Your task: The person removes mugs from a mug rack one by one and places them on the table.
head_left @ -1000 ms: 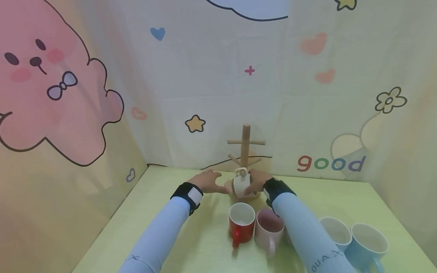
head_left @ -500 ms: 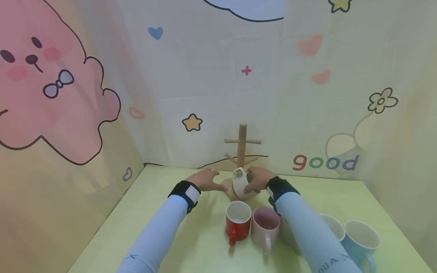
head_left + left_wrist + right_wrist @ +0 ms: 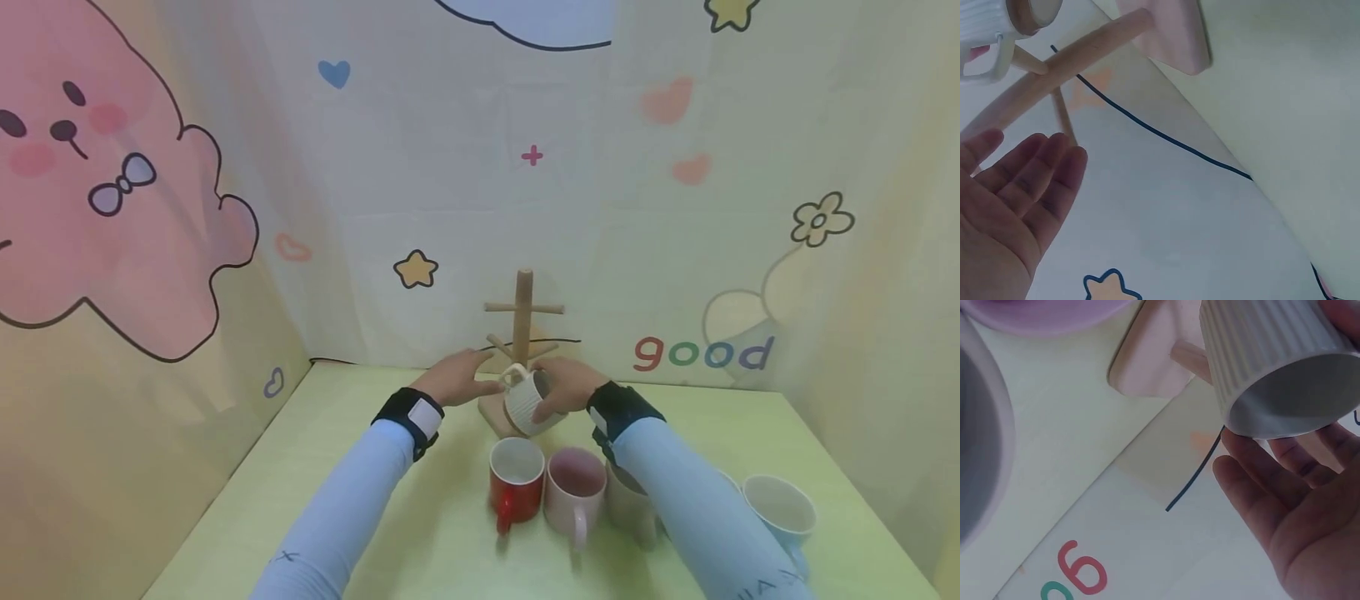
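Observation:
My right hand (image 3: pixel 572 385) grips a white ribbed mug (image 3: pixel 525 408) near its rim, thumb on one side and fingers on the other. The mug is tilted, its mouth toward that palm and its handle up and to the left. In the right wrist view the ribbed mug (image 3: pixel 1272 356) shows its hollow grey inside above the fingers. Behind it stands a wooden mug tree (image 3: pixel 523 321) with several pegs. My left hand (image 3: pixel 456 379) is beside the mug's handle, fingers extended and holding nothing; in the left wrist view its palm faces the tree's post (image 3: pixel 1085 50).
In front of the tree stand a red mug (image 3: pixel 517 492), a pink mug (image 3: pixel 573 500) and a greyish mug (image 3: pixel 630 508) partly behind my right sleeve. A light blue mug (image 3: pixel 783 504) is farther right. A printed cloth wall (image 3: pixel 442 167) rises behind the table.
The ribbed mug has tilted further and shifted right relative to the tree, in my right hand's grip. My left hand has moved up toward its handle. The head view has swung slightly right.

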The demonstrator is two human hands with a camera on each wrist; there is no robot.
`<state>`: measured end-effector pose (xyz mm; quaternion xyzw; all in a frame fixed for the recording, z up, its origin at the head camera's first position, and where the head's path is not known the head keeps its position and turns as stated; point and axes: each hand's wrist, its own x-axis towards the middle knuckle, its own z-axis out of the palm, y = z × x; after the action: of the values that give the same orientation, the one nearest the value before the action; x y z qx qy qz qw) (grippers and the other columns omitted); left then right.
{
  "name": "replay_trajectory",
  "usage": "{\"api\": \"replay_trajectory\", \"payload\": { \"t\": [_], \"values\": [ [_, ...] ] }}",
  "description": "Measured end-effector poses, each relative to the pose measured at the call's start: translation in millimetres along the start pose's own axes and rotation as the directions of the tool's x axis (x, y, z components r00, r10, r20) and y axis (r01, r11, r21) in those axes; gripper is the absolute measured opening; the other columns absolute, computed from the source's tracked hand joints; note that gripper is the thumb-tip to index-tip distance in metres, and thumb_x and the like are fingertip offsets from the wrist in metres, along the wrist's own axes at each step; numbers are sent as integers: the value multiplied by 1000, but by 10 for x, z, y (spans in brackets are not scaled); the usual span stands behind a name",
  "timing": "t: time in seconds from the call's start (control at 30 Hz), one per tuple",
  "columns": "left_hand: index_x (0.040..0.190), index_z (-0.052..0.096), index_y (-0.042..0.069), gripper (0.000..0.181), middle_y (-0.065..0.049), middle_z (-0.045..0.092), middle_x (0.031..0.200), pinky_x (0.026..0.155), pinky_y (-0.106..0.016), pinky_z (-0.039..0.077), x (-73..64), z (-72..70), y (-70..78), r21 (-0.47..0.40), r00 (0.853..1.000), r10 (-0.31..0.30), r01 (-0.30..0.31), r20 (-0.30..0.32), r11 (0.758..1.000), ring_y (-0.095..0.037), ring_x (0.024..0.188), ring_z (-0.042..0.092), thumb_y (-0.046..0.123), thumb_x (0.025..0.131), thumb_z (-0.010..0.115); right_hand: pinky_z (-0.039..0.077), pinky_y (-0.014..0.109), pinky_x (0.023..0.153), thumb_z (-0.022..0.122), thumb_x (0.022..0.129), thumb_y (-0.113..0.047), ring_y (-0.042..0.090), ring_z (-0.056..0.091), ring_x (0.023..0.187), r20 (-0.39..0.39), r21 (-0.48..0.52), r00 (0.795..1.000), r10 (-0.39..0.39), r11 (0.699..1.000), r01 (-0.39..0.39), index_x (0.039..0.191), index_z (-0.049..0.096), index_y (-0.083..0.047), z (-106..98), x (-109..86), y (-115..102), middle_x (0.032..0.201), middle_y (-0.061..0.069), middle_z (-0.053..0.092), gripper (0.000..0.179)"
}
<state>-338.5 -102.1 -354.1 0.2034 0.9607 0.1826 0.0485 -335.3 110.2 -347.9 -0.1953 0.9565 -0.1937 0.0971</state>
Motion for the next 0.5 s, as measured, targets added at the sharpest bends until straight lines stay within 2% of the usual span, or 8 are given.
{"api": "replay_trajectory", "payload": {
  "t": [0.1,0.23,0.33,0.5],
  "values": [
    [147,38,11,68,-15,44,147,109,-52,35,10,-37,54,-15,999,35,-35,-15,999,-30,132,39,44,91,58,56,48,83,85,66,-22,29,59,96,5,6,1000,-8,1000,8,129,52,-7,-50,-47,-66,117,15,63,72],
    [144,42,9,65,-16,51,140,103,-51,43,15,-85,128,-37,996,83,-84,-29,996,-30,124,48,43,91,59,53,53,87,85,67,-19,31,57,101,4,21,999,-34,999,33,132,51,-9,-114,-99,-159,123,15,61,74],
    [138,49,9,58,-14,62,125,92,-46,52,12,-116,177,-41,992,121,-123,-34,992,-27,107,58,41,92,59,49,57,92,85,67,-19,31,55,105,1,6,999,-52,999,52,135,49,-11,-144,-131,-228,128,14,59,78],
    [118,64,12,34,-5,68,101,78,-36,56,-9,-142,214,-9,984,177,-177,-38,984,-18,85,59,34,93,60,47,57,94,85,65,-18,31,53,106,-7,-53,997,-77,996,76,136,49,-11,-157,-158,-284,130,14,57,80]
  ]
}}
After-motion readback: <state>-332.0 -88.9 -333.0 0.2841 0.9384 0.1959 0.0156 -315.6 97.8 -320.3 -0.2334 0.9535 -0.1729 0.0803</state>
